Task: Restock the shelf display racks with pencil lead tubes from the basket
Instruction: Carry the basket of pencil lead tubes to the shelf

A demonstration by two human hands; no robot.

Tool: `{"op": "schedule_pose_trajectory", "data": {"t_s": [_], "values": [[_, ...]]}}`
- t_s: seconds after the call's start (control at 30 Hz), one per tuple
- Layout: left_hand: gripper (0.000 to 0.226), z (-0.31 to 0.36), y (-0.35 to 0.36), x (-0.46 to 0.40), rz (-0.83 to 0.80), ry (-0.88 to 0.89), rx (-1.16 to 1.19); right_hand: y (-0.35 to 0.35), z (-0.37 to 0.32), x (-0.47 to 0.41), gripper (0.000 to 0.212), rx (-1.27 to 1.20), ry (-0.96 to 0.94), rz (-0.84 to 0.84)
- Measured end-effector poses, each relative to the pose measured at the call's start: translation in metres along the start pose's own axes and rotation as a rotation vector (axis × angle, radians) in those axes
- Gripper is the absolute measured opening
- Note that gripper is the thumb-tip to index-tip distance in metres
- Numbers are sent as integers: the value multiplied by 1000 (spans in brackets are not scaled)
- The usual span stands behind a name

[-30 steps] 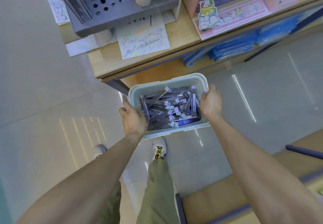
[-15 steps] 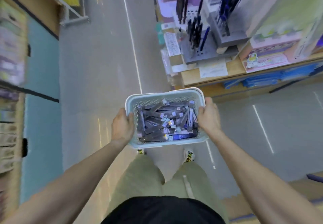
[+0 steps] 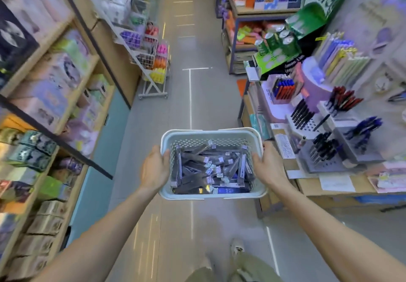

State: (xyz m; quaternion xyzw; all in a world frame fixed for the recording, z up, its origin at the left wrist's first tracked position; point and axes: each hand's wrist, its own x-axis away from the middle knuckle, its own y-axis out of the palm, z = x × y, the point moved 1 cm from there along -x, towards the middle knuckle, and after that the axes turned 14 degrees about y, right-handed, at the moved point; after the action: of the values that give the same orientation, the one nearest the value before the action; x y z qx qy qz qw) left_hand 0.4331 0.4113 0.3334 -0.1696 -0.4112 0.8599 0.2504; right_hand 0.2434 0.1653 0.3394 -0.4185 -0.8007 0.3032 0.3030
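Observation:
A pale perforated plastic basket (image 3: 211, 133) is held out in front of me over the aisle floor. It is filled with several dark pencil lead tubes (image 3: 211, 169) with small white labels, lying jumbled. My left hand (image 3: 154, 169) grips the basket's left rim. My right hand (image 3: 267, 167) grips its right rim. Grey pen display racks (image 3: 327, 149) with holes and upright pens stand on the wooden shelf to the right.
A grey tiled aisle (image 3: 191, 84) runs ahead between shelves. Wooden shelving with boxed goods (image 3: 44, 106) lines the left side. A white wire rack of coloured items (image 3: 153, 62) stands ahead on the left. The wooden counter (image 3: 329, 188) on the right carries paper sheets and pens.
My view has lifted from the floor and shelf edge to look down the aisle. The basket stays held by both hands, now to the left of the pen counter.

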Motion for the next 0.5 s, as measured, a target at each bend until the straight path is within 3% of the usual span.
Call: {"op": "schedule_pose_trajectory", "data": {"t_s": [0.5], "values": [[25,-88,-22,-296,-139,-37,-122,120,-174,-242,14,-13,2,-57]]}}
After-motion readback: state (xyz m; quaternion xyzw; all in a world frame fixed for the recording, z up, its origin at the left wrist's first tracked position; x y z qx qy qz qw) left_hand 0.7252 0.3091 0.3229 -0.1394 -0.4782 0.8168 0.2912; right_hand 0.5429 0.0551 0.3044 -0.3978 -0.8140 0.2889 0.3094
